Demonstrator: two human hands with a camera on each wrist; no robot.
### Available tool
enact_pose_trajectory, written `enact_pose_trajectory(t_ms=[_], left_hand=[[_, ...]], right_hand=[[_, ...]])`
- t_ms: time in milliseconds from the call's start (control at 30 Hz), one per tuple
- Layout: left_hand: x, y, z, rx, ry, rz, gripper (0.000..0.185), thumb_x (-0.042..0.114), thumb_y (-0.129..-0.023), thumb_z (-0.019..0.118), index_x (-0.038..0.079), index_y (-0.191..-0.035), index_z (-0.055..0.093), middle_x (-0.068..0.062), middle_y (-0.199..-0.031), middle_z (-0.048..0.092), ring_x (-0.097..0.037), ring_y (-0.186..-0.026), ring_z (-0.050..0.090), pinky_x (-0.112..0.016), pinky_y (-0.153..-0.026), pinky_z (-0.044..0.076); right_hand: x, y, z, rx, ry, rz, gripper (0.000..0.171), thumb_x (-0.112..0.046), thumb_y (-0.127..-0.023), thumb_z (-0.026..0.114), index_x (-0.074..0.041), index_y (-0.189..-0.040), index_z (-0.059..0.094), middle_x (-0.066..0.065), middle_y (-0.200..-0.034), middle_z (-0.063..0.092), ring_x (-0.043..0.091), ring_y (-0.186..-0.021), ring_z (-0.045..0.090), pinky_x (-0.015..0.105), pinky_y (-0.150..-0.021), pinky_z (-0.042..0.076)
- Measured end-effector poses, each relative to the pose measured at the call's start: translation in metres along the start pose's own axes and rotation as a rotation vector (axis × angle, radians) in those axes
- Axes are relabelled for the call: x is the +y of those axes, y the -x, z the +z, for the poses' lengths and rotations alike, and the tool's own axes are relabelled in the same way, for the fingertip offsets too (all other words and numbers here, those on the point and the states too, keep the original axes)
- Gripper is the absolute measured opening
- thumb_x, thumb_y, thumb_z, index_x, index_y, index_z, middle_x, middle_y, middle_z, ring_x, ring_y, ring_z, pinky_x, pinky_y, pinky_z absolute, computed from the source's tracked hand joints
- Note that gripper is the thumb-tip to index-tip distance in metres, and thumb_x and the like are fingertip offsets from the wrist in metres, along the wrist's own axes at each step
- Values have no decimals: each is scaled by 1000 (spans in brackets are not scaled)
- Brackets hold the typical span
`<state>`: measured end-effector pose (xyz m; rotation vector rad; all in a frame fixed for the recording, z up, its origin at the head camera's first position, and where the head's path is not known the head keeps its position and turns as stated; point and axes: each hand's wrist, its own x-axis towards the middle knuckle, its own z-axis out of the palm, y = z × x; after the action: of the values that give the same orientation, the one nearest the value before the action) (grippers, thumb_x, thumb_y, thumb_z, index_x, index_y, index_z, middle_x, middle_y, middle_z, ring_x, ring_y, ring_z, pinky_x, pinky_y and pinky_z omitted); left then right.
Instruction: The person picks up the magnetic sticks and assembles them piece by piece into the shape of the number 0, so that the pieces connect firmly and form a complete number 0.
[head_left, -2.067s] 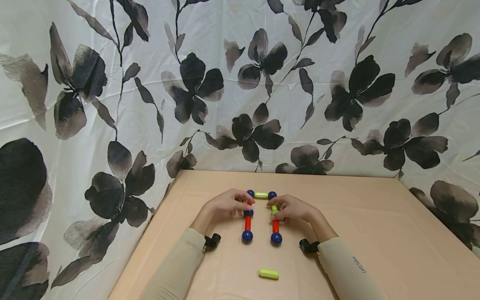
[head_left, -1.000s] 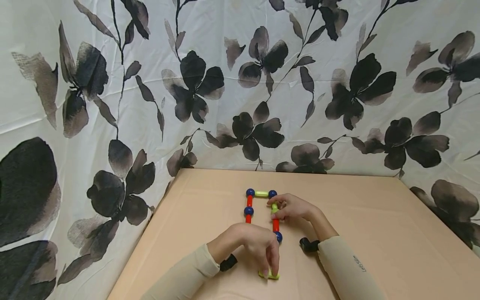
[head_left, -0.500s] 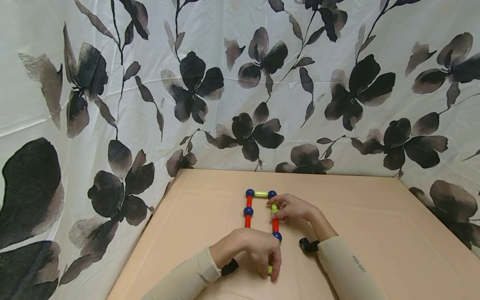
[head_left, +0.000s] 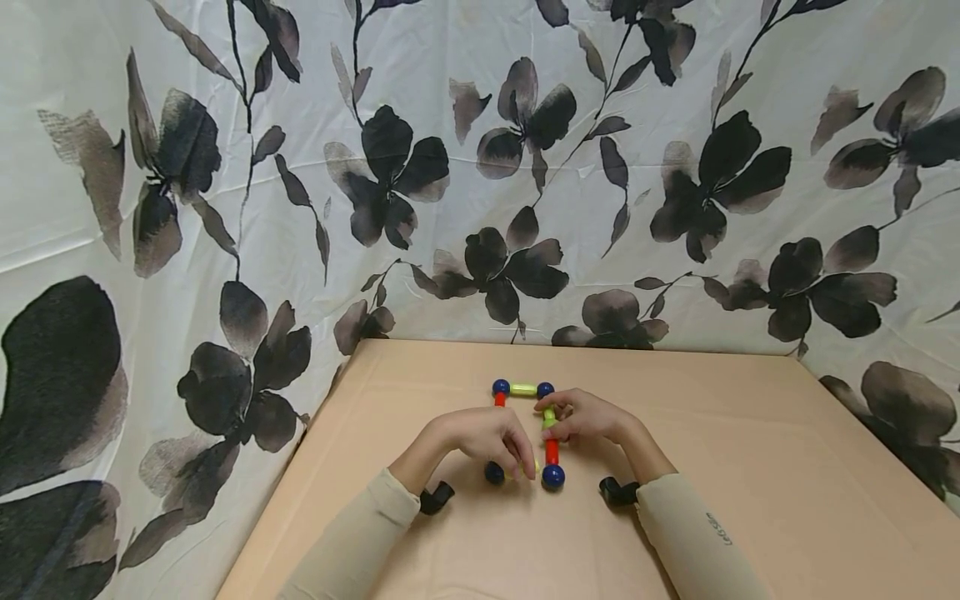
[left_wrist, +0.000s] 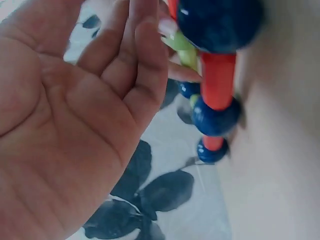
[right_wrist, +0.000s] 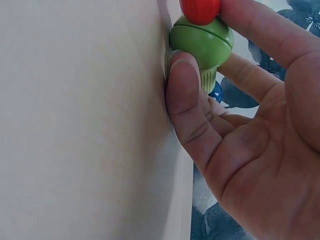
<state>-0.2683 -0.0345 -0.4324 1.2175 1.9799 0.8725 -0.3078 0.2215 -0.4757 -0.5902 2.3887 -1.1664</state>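
The left hand [head_left: 487, 442] pinches a green rod [head_left: 522, 472] between the two near blue balls [head_left: 553, 476], closing the frame, while the right hand [head_left: 592, 419] grips the right side rod [right_wrist: 202, 47]; seating it needs steady alignment.

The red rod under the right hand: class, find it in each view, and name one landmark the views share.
Head: red rod, centre, below the right hand.
Left wrist: upper right, between blue balls.
Right wrist: top edge, above the green piece.
Shared landmark: tan table.
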Motion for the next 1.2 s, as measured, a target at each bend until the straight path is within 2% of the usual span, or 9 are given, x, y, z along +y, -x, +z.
enact_pose_trajectory(t_ms=[133, 267, 567, 900, 1200], left_hand=[[-10, -1, -2, 76, -28, -10, 11, 2, -91, 78, 8, -98, 83, -2, -95, 81, -5, -88, 72, -21, -87, 57], [-14, -6, 2, 96, -50, 4, 9, 2, -91, 78, 7, -97, 83, 5, -89, 80, -2, -84, 70, -20, -86, 56], [-14, -11, 9, 83, -49, -33, 10, -1, -90, 78, 5, -96, 83, -4, -93, 81, -5, -85, 72, -19, -82, 57], [-13, -9, 9, 88, -72, -51, 10, -1, -90, 78, 5, -94, 84, 0, -89, 80, -1, -81, 69, -19, -80, 57], [-10, -11, 13, 94, -88, -74, 10, -1, -90, 78, 7, -94, 84, -2, -91, 81, -1, -81, 67, -18, -80, 55]], right_hand=[[0, 0, 0, 2, 1, -6, 47, -22, -91, 82, -8, -133, 67, 9, -90, 60, 20, -67, 62, 31, -66, 54], [0, 0, -1, 5, 13, -11, 47, -22, -91, 82, -8, -133, 67, 8, -87, 58, 21, -66, 61, 31, -65, 53], [-2, 0, -1, 3, 15, -6, 51, -23, -91, 82, -7, -136, 65, 7, -84, 55, 20, -65, 61, 29, -63, 51], [-2, 2, 0, -3, 6, 4, 52, -22, -91, 82, -7, -137, 64, 8, -85, 55, 20, -65, 61, 29, -63, 51], [-2, 1, 0, -8, 11, 4, 53, -24, -91, 82, -7, -137, 64, 6, -78, 59, 20, -66, 62, 30, -63, 49]])
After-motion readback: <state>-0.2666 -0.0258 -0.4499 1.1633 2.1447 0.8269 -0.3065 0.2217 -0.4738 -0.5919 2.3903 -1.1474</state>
